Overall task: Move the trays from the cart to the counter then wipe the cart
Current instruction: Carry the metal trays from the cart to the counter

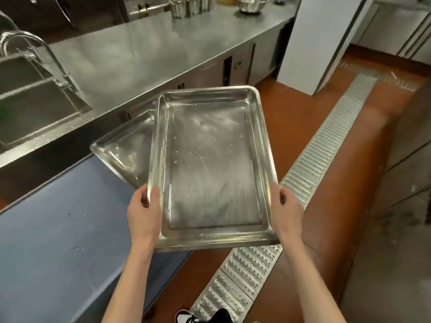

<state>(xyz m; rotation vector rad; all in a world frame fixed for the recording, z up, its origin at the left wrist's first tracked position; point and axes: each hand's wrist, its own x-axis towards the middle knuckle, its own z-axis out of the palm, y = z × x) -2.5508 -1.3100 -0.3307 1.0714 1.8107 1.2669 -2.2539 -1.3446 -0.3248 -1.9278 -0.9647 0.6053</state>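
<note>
The person held a large steel tray (211, 166) with both hands, out over the right edge of the blue cart top (58, 229) and above the red floor (303, 127). The left hand (143, 214) gripped the tray's left rim near its near corner, thumb curled over the rim and the other fingers (142, 194) wrapped beneath it. The right hand (286, 212) gripped the right rim near its near corner, fingers curled round the edge in the same way. The tray was empty, its scratched floor dotted with a few water drops, and it sat roughly level, long side pointing away from the person.

A 2nd steel tray (126, 150) lay partly under the held one's left side, at the far right corner of the cart top, turned at an angle to it. Whether the 2 trays touched could not be told.

The steel worktop (144, 57) ran beyond the cart, well apart from the held tray. A sink (35, 108) with a curved tap (46, 54) sat at its left end, and metal canisters (189, 5) and a bowl (251, 4) stood along its far edge. A metal drain grate (326, 148) ran across the floor to the right, and a black and white shoe (203, 317) showed at the bottom.
</note>
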